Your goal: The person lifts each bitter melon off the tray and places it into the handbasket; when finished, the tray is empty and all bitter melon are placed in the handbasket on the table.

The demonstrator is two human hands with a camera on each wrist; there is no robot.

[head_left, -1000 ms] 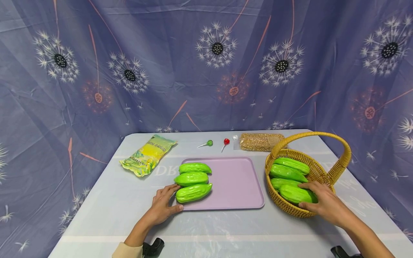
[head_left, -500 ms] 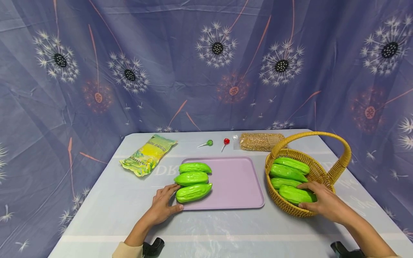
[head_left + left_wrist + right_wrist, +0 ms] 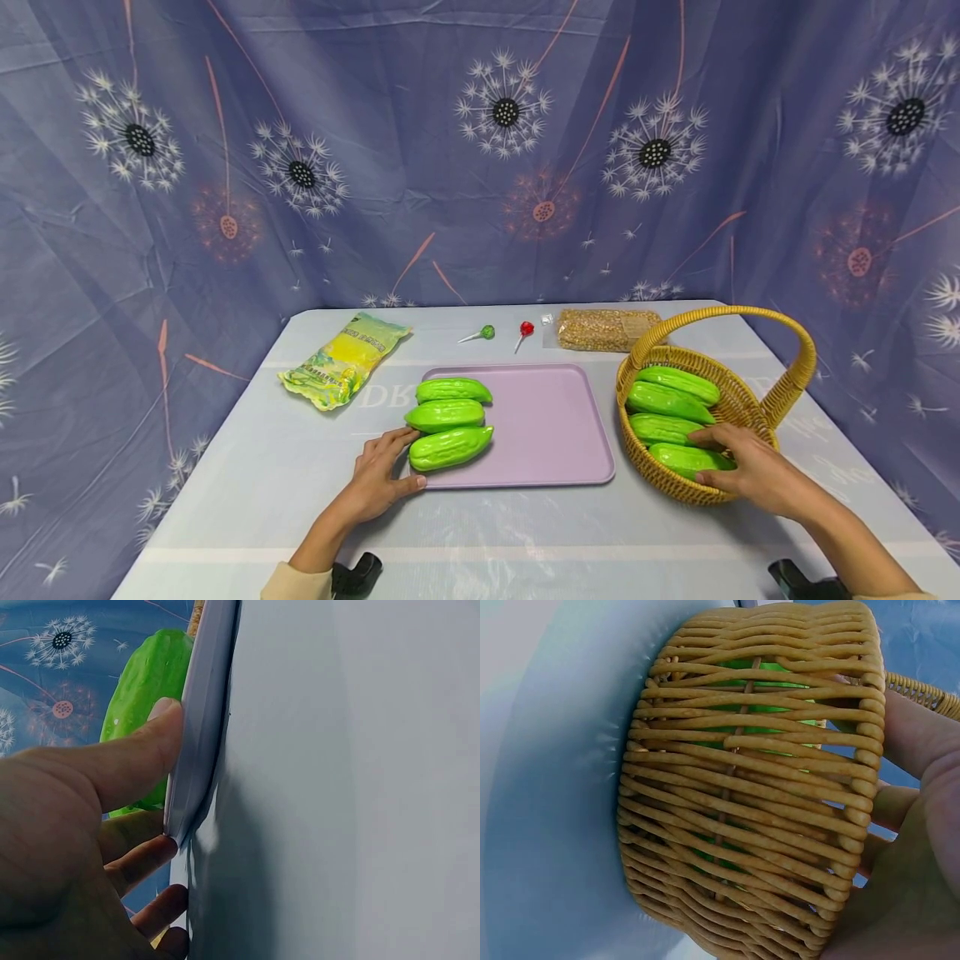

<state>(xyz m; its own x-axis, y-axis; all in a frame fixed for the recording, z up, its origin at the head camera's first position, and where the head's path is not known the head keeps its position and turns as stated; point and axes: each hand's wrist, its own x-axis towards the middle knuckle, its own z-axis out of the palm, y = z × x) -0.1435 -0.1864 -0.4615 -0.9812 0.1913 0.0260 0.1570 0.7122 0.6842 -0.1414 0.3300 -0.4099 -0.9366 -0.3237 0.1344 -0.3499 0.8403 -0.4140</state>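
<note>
My left hand holds the near left corner of a lilac tray, its thumb at the front rim and its fingers at the left side. Beside it, several glossy green bitter melons lie in a column on the tray's left part. Within a yellow wicker basket more bitter melons rest side by side. My right hand reaches over the basket's near right rim and grips the nearest bitter melon between thumb and fingers. The basket wall hides much of that grip in the right wrist view.
A yellow-green packet lies at the back left. Behind the tray are a green lollipop, a red lollipop and a clear bag of grain. The basket's tall handle arches above its right side.
The bitter melon in my right hand has sunk lower into the basket's near side, exposing more of the one behind it. My left hand and the tray have stayed put.
</note>
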